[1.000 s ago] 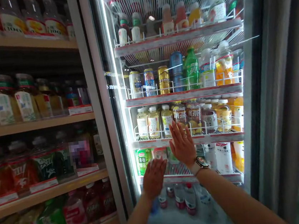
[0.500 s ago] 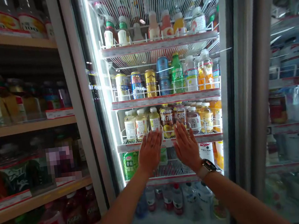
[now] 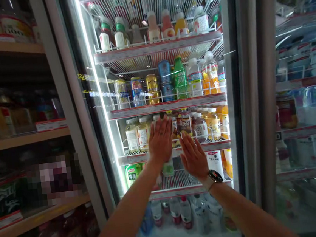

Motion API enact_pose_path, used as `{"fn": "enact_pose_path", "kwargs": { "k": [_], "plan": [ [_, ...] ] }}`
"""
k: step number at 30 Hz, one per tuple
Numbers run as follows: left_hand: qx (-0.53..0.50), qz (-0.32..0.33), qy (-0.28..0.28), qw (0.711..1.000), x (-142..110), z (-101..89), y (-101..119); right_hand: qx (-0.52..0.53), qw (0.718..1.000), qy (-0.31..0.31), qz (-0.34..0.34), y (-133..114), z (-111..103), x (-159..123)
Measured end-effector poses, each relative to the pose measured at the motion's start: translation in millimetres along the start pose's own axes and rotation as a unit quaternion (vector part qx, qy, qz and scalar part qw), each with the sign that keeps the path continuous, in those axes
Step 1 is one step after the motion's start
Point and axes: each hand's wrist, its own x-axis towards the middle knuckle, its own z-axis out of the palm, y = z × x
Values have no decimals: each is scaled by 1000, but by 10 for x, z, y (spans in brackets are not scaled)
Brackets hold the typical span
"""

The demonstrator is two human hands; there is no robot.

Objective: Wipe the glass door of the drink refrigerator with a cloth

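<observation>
The left hand (image 3: pixel 160 139) and the right hand (image 3: pixel 194 158) are flat, fingers straight and close together, backs toward the view; these 2 hands grip nothing. The left is higher, overlapping the front edge of a wire shelf (image 3: pixel 134 158); the right, with a watch (image 3: pixel 215 176) at its wrist, is just beside it, crossing the same edge lower and nearer the right end. Reflections suggest a closed glass door (image 3: pixel 98 95) between hands and drinks; whether the palms touch it, I cannot tell.

As a judgement, little is done so far: no drink is grasped, and the nearest bottles stand upright behind the shelf's front edge. Near its left corner is a white-capped bottle (image 3: pixel 132 138), right of the middle a brown bottle (image 3: pixel 185 121), and toward the right corner a yellow bottle (image 3: pixel 212 121). Along the upper shelf (image 3: pixel 129 113) stand a gold can (image 3: pixel 152 88) and a green bottle (image 3: pixel 180 78). On the lower shelf (image 3: pixel 166 193), a green pack (image 3: pixel 132 172) is near the left corner; some items behind the hands are hidden
</observation>
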Motion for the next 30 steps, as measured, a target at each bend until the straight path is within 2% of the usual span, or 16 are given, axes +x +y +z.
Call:
{"fn": "enact_pose_path", "kwargs": {
  "k": [2,3,5,7,12,14,16,18,20,23,25,27,28,30],
  "plan": [
    [-6,-6,4,1000,250,7,54,6,1000,1,-3,5,-2,-6],
    [-4,1,-1,1000,267,21,95,8,1000,2,-4,6,0,-10],
    [9,20,-14,1000,103,67,193,11,1000,6,-4,7,8,-15],
    [25,31,-21,999,-252,132,301,10,1000,8,0,4,16,-17],
    [46,13,-22,999,-1412,317,569,7,1000,7,3,-1,16,-10],
    [49,46,-37,997,-1769,358,623,5,1000,9,2,2,10,-5],
    [44,110,-62,991,-1917,350,589,3,1000,9,0,2,6,-1],
    [27,157,-82,984,-1785,278,430,0,1000,12,1,0,6,1],
    [10,143,-78,987,-1399,146,136,-2,1000,13,2,-1,9,0],
    [13,29,-32,999,-642,-102,-475,2,1000,9,0,16,10,-13],
    [12,-48,9,999,-282,-246,-874,8,1000,5,-1,34,4,-32],
    [9,-106,41,993,-178,-338,-1151,14,1000,7,3,30,-10,-55],
    [9,-126,52,991,-226,-359,-1225,17,1000,10,8,6,-17,-64],
    [15,-151,64,986,-476,-349,-1245,30,999,11,13,-111,-28,-57]
  ]
}}
